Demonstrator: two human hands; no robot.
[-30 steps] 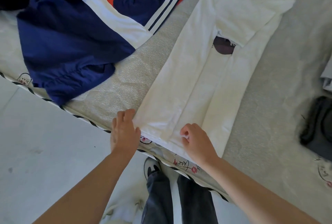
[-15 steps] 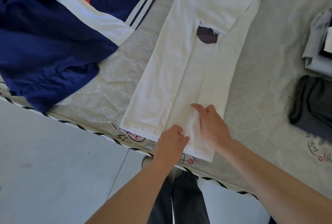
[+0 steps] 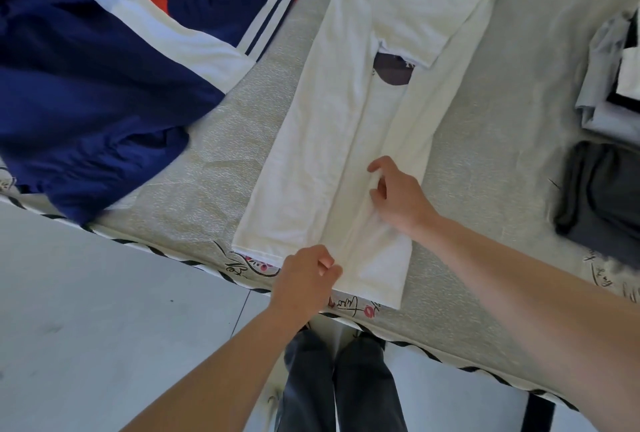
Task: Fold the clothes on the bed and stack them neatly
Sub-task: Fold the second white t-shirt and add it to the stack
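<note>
A white T-shirt [image 3: 332,127] lies on the grey bed [image 3: 214,168], folded lengthwise into a long strip with a dark print showing near its upper part. My left hand [image 3: 306,281] pinches the shirt's bottom hem at the bed's near edge. My right hand [image 3: 398,194] sits on the strip a little higher up, fingers curled and pinching a fold of the white cloth.
A navy, white and red jacket [image 3: 93,85] is spread out at the left. Dark grey folded clothes [image 3: 606,196] and a pale grey stack [image 3: 609,85] lie at the right. The bed's patterned edge [image 3: 433,352] runs in front of me, with pale floor below.
My left hand slid right along the hem toward the shirt's middle. My right hand moved up the strip and its fingers curled into the cloth. The view shifted left.
</note>
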